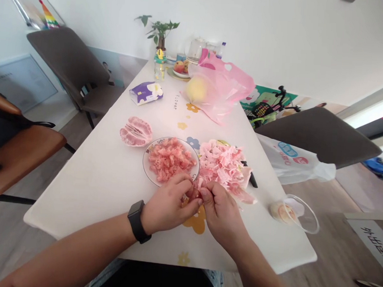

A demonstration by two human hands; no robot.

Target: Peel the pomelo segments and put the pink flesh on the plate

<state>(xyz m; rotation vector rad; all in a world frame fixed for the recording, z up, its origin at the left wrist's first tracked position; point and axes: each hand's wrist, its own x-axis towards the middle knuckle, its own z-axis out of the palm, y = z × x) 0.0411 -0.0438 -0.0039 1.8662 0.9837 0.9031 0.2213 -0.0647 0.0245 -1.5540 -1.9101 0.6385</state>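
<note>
Between my two hands is a pomelo segment (pixel 195 190) with pink flesh and pale membrane, partly hidden by the fingers. My left hand (pixel 170 200), with a black watch on its wrist, is closed on its left side. On the other side the thumb and fingers of my right hand (pixel 221 212) pinch it. Just beyond my left hand a round plate (pixel 146 175) bears a heap of peeled pink pomelo flesh (pixel 171 157). Right of the plate lies a pile of pale pink peeled membranes (pixel 222 162). A part of the pomelo (pixel 136 132), still in segments, rests left of the plate.
A black handle (pixel 253 180) sticks out beside the membranes. A clear cup (pixel 293 212) stands near the right edge. Farther back are a purple tissue pack (pixel 146 92), a pink plastic bag (pixel 225 85) around a yellow fruit (pixel 196 89), and a potted plant (pixel 162 31). Chairs flank the table.
</note>
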